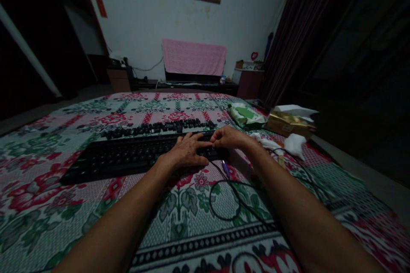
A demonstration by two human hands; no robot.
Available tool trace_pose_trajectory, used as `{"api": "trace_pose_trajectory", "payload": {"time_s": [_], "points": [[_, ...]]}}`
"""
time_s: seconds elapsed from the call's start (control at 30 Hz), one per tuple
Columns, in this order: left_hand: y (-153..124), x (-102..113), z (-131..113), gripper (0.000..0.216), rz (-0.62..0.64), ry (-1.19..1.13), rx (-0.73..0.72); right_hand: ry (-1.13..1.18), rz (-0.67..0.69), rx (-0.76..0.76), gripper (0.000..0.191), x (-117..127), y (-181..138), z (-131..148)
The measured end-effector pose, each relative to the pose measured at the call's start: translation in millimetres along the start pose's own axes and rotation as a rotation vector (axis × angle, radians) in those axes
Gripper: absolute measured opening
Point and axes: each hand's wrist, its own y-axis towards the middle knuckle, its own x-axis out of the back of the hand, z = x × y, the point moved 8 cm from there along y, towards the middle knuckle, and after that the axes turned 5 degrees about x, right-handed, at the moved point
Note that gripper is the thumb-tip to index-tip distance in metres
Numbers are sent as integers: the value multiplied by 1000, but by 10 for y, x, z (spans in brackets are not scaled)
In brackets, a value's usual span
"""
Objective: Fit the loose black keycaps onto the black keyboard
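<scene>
A black keyboard (121, 158) lies across a flowered bedspread (192, 217). Just behind it runs a row of loose black keycaps (156, 128). My left hand (187, 150) rests flat on the keyboard's right end with its fingers stretched out. My right hand (228, 137) is at the same end, fingers curled together in a pinch over the keys; what it pinches is too small to make out. The keyboard's black cable (235, 198) loops on the bedspread between my forearms.
To the right lie a green-and-white packet (246, 115), a gold tissue box (288, 123) and crumpled white tissues (294, 144). At the far wall stands a low cabinet with a screen under a pink cloth (194, 57). A dark curtain hangs at right.
</scene>
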Motion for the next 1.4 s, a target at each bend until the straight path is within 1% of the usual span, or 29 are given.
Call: {"api": "trace_pose_trajectory", "payload": {"time_s": [0.1, 0.27, 0.33, 0.43, 0.53, 0.63, 0.73, 0.9, 1.23, 1.3, 1.4], "points": [[-2, -19, 18, 61, 22, -1, 32, -6, -1, 6, 20, 6, 15, -3], [-4, -11, 11, 60, -7, -16, 35, -13, 9, -23, 19, -1, 13, -1], [-1, -16, 13, 60, -6, -19, 37, 2, 15, -8, 19, 0, 7, 13], [5, -18, 18, 60, -15, -17, 36, 41, 51, 38, 19, -11, 6, 28], [15, -26, 24, 60, -30, -12, 33, 55, 83, 34, 20, -22, 16, -1], [24, -40, 32, 59, -30, -5, 44, 20, 85, 30, 20, -26, 28, -5], [19, -38, 23, 59, -23, -1, 47, -41, 60, 37, 20, -20, 28, 28], [1, -16, -2, 59, -17, -3, 34, -117, 49, 7, 21, -18, 22, 33], [24, -49, 13, 58, -28, 5, 28, -198, 44, 76, 20, -15, 36, 60], [11, -31, 5, 61, -48, 4, 30, -188, 41, 93, 22, -6, 22, 70], [-6, 1, 9, 70, -82, -20, 43, -171, 52, 111, 25, 0, -6, 94]]}}
